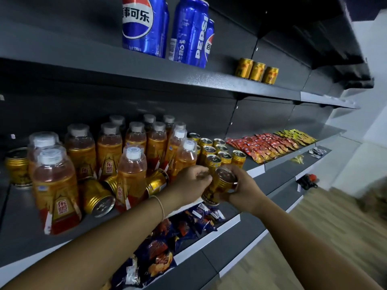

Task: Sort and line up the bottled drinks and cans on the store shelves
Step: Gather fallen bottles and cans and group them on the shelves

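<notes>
Upper shelf [219, 80]: blue Pepsi cans [144, 24] upright at left; three small gold cans [257, 71] in a row further right, well apart.

Middle shelf [21, 233]: orange drink bottles [109, 147] clustered; upright gold cans [217, 149] just beside them on the right; tipped gold cans [98, 197] lying among the front bottles; lone can [17, 166] at the left end. Red packets [263, 147], then yellow packets [297, 135], toward the right end.

Lower shelf [230, 233]: dark blue snack bags [188, 225] near the front edge.

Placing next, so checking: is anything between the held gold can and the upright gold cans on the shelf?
Nothing visible. The held gold can, in the right hand, is directly before the upright gold cans.
</notes>
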Action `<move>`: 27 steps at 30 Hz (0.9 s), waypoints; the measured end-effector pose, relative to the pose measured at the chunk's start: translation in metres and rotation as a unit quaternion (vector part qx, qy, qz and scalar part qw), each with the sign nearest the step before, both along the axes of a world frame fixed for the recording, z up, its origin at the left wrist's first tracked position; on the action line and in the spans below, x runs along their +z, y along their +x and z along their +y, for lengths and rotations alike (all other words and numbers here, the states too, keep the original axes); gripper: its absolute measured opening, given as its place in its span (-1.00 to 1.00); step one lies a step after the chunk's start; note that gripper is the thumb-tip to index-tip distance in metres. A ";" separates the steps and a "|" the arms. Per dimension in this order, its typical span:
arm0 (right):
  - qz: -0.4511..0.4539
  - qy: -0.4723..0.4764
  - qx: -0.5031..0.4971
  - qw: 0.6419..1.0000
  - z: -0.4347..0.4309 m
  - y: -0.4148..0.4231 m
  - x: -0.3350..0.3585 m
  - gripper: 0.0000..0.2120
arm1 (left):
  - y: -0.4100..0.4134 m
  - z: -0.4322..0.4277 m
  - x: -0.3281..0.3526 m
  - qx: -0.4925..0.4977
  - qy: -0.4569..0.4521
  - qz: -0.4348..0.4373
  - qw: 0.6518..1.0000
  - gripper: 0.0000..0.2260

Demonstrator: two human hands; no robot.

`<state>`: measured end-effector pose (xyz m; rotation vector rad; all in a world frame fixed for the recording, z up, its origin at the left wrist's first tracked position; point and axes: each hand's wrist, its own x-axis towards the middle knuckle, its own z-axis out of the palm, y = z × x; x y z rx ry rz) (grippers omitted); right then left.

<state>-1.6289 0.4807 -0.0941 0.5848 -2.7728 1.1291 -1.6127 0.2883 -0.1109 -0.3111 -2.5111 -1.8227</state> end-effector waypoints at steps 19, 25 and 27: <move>0.092 0.128 0.140 0.978 -0.034 -0.169 0.011 -0.23 | -0.032 0.026 0.001 0.289 -0.128 0.073 0.946 -0.79; 0.157 0.263 0.148 0.940 -0.048 -0.188 -0.003 -0.24 | -0.033 0.034 0.003 0.332 -0.162 0.074 0.926 -0.84; 0.170 0.291 0.144 0.930 -0.050 -0.195 -0.006 -0.30 | -0.034 0.035 0.005 0.341 -0.169 0.072 0.922 -0.84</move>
